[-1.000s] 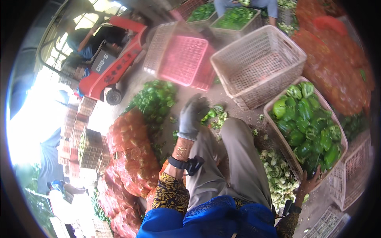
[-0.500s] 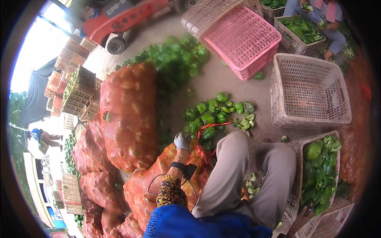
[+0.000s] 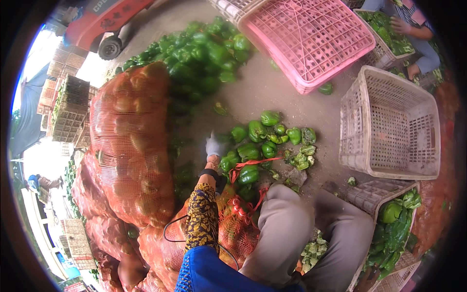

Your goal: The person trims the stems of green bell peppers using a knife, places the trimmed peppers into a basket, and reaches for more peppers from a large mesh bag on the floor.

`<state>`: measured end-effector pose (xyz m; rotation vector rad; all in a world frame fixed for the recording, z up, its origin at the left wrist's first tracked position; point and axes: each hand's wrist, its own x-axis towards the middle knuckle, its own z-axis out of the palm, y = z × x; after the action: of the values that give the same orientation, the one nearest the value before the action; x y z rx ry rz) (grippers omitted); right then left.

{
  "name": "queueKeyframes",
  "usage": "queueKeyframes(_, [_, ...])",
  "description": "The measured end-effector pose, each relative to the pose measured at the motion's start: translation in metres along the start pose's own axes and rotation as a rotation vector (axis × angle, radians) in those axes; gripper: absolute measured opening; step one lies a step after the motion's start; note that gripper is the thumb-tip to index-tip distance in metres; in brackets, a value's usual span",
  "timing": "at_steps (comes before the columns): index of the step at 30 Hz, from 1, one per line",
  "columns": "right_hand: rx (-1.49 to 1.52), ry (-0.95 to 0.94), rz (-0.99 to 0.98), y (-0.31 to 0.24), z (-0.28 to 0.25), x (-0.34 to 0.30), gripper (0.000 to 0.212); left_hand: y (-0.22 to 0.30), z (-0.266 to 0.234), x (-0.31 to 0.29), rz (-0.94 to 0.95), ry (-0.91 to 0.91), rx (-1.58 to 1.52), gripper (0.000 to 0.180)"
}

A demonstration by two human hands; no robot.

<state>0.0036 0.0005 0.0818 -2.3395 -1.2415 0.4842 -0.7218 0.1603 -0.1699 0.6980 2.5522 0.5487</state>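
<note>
My left hand (image 3: 213, 146), in a pale glove and smeared by motion, reaches over the ground at the left edge of a small group of green bell peppers (image 3: 249, 152). Its fingers look stretched out, and nothing shows in them. Red string (image 3: 253, 163) lies across these peppers, by the mouth of an orange mesh sack (image 3: 238, 219) beside my left leg. At the lower right, only a dim part of my right hand (image 3: 370, 281) shows beside a crate (image 3: 377, 194) filled with green peppers (image 3: 396, 221); its fingers are hidden.
A large full mesh sack (image 3: 134, 146) stands at left, before a wide heap of green peppers (image 3: 204, 51). A pink crate (image 3: 311, 39) lies ahead. At right is an empty pale crate (image 3: 352, 131). Beyond it, another person's hand (image 3: 400, 25) is near a pepper crate. A red forklift (image 3: 104, 22) stands far left.
My left hand has moved forward, away from the sack's mouth and toward the ground beside the peppers. The view has shifted, and my right hand shows less at the lower edge.
</note>
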Motion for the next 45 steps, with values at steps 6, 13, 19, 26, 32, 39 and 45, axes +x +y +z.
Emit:
queueKeyframes(6, [0.09, -0.078, -0.002, 0.018, -0.001, 0.017, 0.051, -0.029, 0.03, 0.008, -0.018, 0.119, -0.132, 0.073])
queueKeyframes(13, [0.062, -0.03, -0.132, 0.011, 0.007, 0.014, 0.033, -0.032, -0.02, -0.04, -0.218, -0.096, -1.338, 0.06])
queueKeyframes(19, [0.399, -0.119, -0.017, -0.047, 0.021, 0.01, 0.026, 0.094, -0.116, -0.134, 0.218, -0.796, -1.481, 0.063])
queueKeyframes(26, [0.857, -0.455, -0.028, -0.161, -0.022, -0.01, 0.036, 0.279, -0.16, -0.281, 0.433, -1.511, -1.271, 0.074])
queueKeyframes(32, [1.175, -0.673, -0.126, -0.144, -0.027, -0.011, 0.048, 0.344, -0.106, -0.417, 0.61, -1.684, -0.616, 0.069])
queueKeyframes(39, [1.348, -0.215, 0.188, -0.057, -0.024, -0.027, 0.044, 0.289, 0.019, -0.559, 0.015, -1.678, -0.954, 0.057])
queueKeyframes(45, [1.172, -0.143, 0.345, -0.003, -0.004, -0.019, 0.042, 0.267, 0.074, -0.61, 0.151, -1.396, -0.918, 0.06])
